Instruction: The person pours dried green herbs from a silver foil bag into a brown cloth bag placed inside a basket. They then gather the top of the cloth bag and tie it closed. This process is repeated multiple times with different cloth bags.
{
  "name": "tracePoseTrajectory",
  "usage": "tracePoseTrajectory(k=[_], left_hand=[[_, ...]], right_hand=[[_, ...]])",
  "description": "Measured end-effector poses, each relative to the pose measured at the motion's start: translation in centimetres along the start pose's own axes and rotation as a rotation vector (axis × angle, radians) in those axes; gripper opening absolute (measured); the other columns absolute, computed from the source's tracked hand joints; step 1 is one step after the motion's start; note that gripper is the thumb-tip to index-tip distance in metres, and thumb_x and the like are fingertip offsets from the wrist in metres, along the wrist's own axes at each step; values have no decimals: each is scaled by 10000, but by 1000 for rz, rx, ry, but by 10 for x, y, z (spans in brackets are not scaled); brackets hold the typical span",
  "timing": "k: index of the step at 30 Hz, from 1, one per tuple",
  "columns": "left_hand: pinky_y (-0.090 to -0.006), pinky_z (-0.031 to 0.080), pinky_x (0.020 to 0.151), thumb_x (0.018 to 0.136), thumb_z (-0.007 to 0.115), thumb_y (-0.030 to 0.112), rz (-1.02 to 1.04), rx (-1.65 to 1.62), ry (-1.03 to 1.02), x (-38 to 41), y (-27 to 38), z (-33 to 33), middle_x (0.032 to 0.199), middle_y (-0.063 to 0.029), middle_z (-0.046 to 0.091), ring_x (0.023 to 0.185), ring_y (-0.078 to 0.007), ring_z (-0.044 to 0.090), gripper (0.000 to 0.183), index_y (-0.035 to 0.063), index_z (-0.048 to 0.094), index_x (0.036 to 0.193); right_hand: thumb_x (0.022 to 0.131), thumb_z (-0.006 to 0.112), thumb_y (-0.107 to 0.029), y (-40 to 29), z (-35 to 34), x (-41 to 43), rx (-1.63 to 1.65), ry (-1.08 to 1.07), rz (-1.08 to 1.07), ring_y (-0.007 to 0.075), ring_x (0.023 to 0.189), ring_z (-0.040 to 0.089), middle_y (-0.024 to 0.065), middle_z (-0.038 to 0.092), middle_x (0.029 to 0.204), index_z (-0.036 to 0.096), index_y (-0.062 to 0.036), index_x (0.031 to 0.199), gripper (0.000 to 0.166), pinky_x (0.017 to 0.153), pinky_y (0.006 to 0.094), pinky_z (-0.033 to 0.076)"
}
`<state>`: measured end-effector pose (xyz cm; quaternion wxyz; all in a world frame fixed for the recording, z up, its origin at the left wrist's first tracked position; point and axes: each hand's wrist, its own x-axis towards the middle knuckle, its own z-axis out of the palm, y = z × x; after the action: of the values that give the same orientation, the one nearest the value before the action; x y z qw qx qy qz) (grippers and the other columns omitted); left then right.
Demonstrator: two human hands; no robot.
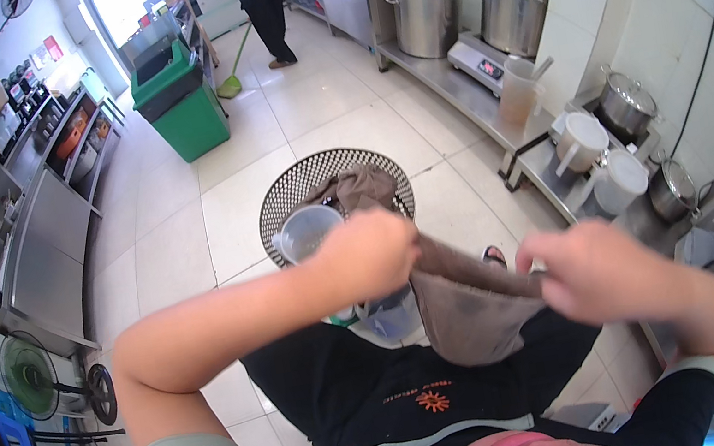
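Note:
My left hand [372, 252] is closed around one side of the rim of a brown cloth filter bag [477, 316]. The opposite side of that rim is pinched in my right hand [595, 269]. Stretched between them, the bag hangs over my lap with its mouth partly spread; I cannot tell whether anything is inside. Beyond my left hand, a black perforated plastic basket [327, 157] stands on the floor. It holds crumpled brown cloth [361, 184] and a translucent plastic pitcher [310, 227]. Below my left forearm, a clear plastic container [389, 316] is partly hidden.
A green bin [187, 120] stands ahead. Past it is a person [263, 6] beside a green broom or dustpan [230, 87]. Steel stockpots [426, 19] and lidded pitchers [620, 181] line a low metal shelf [448, 93] at right. At left stand a fan [29, 373] and steel counters [46, 251].

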<state>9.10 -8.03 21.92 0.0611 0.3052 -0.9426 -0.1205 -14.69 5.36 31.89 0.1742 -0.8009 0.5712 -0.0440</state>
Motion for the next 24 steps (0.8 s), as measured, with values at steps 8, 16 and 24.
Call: tracePoseTrajectory(k=[8, 16, 24], left_hand=[[-533, 523, 651, 900, 555, 178, 52, 87, -291, 79, -15, 40, 823, -212, 683, 767, -406, 682, 338, 81, 546, 1223], [-541, 522, 702, 889, 552, 106, 173, 342, 813, 237, -15, -161, 824, -225, 667, 820, -427, 668, 230, 89, 514, 1115], [-535, 513, 711, 860, 591, 107, 257, -3, 837, 259, -68, -96, 796, -223, 669, 803, -444, 658, 203, 70, 527, 1049]], right_hand=[[817, 601, -126, 152, 64, 50, -316, 120, 312, 368, 878, 684, 163, 705, 881, 667, -120, 1027, 221, 738, 497, 544], [838, 625, -119, 164, -137, 85, -492, 1162, 269, 389, 762, 651, 171, 645, 775, 520, -114, 1070, 255, 650, 498, 490], [787, 651, -141, 197, -107, 84, -445, 1096, 302, 382, 733, 627, 152, 608, 736, 531, -95, 985, 236, 633, 462, 483]])
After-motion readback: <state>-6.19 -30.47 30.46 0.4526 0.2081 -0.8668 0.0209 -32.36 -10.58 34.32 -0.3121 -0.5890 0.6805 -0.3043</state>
